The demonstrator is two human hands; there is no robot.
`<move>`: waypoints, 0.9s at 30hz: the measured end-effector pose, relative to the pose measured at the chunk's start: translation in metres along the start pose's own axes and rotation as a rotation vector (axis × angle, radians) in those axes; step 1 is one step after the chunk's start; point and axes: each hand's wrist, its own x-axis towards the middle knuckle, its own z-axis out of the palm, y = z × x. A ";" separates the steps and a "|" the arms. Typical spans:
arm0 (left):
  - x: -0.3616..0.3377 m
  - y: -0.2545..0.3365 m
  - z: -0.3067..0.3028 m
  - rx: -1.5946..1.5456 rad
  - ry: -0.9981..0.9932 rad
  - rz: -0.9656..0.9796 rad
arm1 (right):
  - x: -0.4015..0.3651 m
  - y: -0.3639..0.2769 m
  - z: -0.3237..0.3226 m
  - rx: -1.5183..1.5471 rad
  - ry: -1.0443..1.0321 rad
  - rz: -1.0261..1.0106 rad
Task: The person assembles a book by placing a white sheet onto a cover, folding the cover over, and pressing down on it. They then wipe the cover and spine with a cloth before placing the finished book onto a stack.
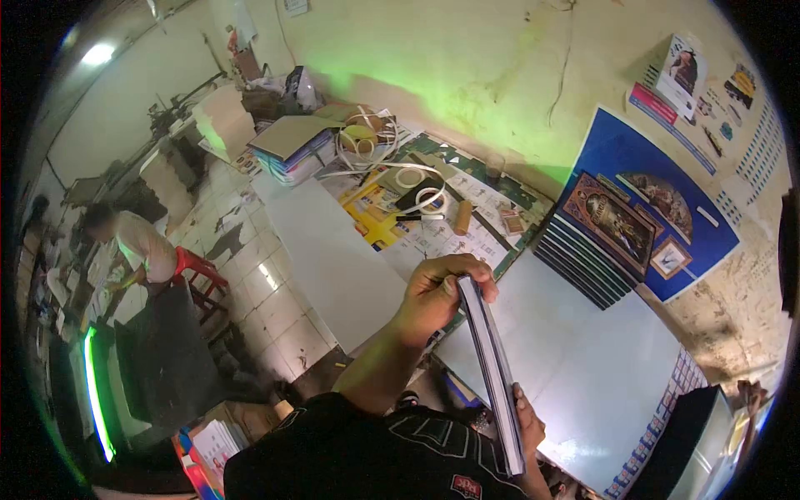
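A thick book (492, 375) is held on edge in front of my body, its page edges facing up toward me. My left hand (437, 296) grips its far end, with the thumb on the near side and the fingers curled over the top corner. Lower down, my right hand (529, 423) presses against the right side of the book close to its near end. Just beyond the book lies the white tabletop (575, 367). A stack of dark-edged books (587, 262) with an ornate cover on top sits at its back.
Tape rolls (429, 200), a wooden cylinder (462, 218) and white strips lie on the cluttered work surface beyond my left hand. Folders (296, 142) are piled farther left. A person (146, 246) sits by a red stool (198, 271). Cardboard boxes (242, 417) stand at lower left.
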 end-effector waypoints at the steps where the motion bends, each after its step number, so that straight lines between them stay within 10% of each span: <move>1: 0.001 -0.001 0.000 0.007 0.006 0.008 | -0.007 0.013 -0.002 0.065 -0.040 0.164; 3: 0.001 -0.003 0.000 -0.044 -0.036 0.076 | 0.012 -0.013 0.004 -0.023 0.067 -0.363; 16: 0.012 0.012 0.008 0.085 -0.080 0.088 | 0.004 -0.014 0.003 -0.118 0.004 -0.404; 17: 0.012 0.003 -0.003 0.071 -0.116 0.059 | -0.002 0.003 -0.002 -0.253 -0.077 -0.173; 21: 0.015 -0.024 -0.015 -0.323 0.247 -0.035 | 0.031 -0.058 -0.014 -0.110 0.038 -0.672; 23: 0.018 -0.041 -0.030 -0.618 0.185 0.008 | 0.034 -0.075 -0.020 -0.149 -0.061 -0.522; 27: 0.014 -0.050 -0.045 -0.628 0.193 0.007 | 0.049 -0.079 -0.010 -0.335 -0.007 -0.909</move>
